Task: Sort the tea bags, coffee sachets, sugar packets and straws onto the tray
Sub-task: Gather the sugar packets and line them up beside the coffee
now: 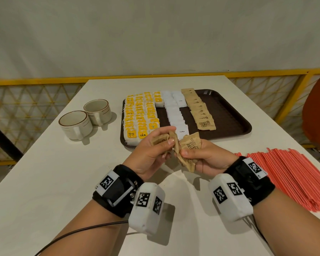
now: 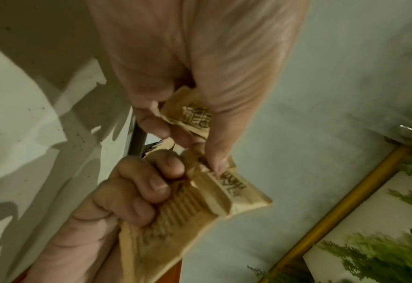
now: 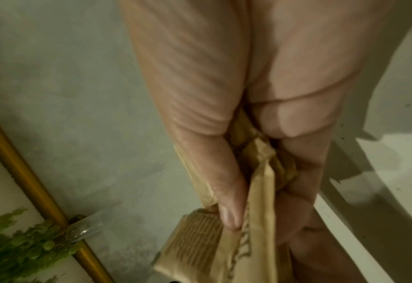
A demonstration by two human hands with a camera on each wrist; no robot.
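Observation:
Both my hands are raised together just in front of the tray [image 1: 225, 115]. My left hand [image 1: 151, 150] pinches a few crumpled brown sugar packets [image 1: 160, 140]. Touching it, my right hand [image 1: 205, 156] grips a small bundle of brown sugar packets [image 1: 189, 143]. The left wrist view shows the left hand [image 2: 195, 147] on the packets [image 2: 236, 191], thumb on top. In the right wrist view the right hand [image 3: 260, 191] clamps the packets [image 3: 200, 245]. On the tray lie yellow tea bags [image 1: 139, 115], white coffee sachets [image 1: 174, 113] and a row of sugar packets [image 1: 199, 109]. Red straws [image 1: 288, 172] lie on the table, right.
Two beige cups [image 1: 76, 124] [image 1: 98, 111] stand left of the tray on the white table [image 1: 63, 182]. An orange chair back [image 1: 318, 111] is at the right edge. A yellow mesh railing [image 1: 35, 100] runs behind the table. The tray's right part is bare.

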